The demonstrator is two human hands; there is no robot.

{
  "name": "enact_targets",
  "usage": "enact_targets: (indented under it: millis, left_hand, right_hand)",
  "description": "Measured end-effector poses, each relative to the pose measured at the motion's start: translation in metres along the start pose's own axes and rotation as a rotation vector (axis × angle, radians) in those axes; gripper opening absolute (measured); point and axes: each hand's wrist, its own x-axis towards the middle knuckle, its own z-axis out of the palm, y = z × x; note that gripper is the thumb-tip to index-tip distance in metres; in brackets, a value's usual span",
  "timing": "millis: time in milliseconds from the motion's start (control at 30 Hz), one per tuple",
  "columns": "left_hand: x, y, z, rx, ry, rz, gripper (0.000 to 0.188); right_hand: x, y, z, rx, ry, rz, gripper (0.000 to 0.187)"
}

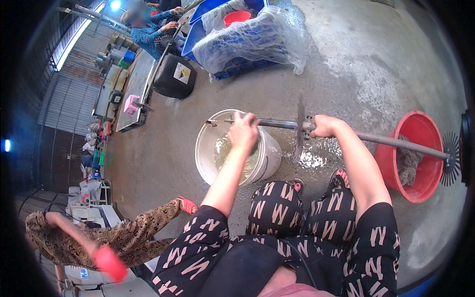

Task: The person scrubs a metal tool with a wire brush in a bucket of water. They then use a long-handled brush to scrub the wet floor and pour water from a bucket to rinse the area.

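Observation:
A long grey metal pole (371, 137) reaches across in front of me, with a thin, dark toothed disk (300, 131) on its middle and another toothed disk (451, 159) at its right end. My right hand (325, 126) is closed round the pole beside the middle disk's hub. Over the mouth of a white bucket (270, 156), my left hand (243, 131) has its fingers curled at the pole's left end. A thin piece with a dark tip (212, 123) sticks out left of those fingers; what exactly they grip is unclear. Cloudy liquid (222, 148) shows inside the bucket.
A red tub (385, 166) with grey, wet-looking matter stands at right, under the pole. Ahead are blue crates (242, 67) draped with netting and a black jerrycan (174, 76). One person (153, 37) sits at far left; another, in patterned trousers (143, 222), is close by at left, holding something red.

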Motion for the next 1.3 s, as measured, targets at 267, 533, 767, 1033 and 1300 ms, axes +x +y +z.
enact_targets:
  millis: [267, 533, 767, 1033, 1300]
  left_hand:
    - [0.005, -0.010, 0.001, 0.001, 0.039, 0.026, 0.018]
    - [0.010, -0.008, -0.005, 0.023, -0.015, -0.012, 0.016]
    - [0.015, -0.003, -0.004, 0.039, -0.070, -0.034, 0.020]
    - [0.013, -0.003, -0.008, 0.090, -0.069, -0.058, 0.021]
    - [0.016, -0.003, -0.007, 0.121, -0.072, -0.025, 0.021]
  right_hand:
    - [0.002, 0.000, 0.001, 0.169, -0.129, 0.027, 0.027]
    - [0.001, 0.005, 0.000, 0.246, -0.186, 0.062, 0.023]
    - [-0.002, 0.004, 0.001, 0.208, -0.149, 0.058, 0.025]
    - [-0.002, 0.005, 0.002, 0.225, -0.146, 0.055, 0.027]
    - [0.000, 0.007, 0.004, 0.227, -0.149, 0.022, 0.024]
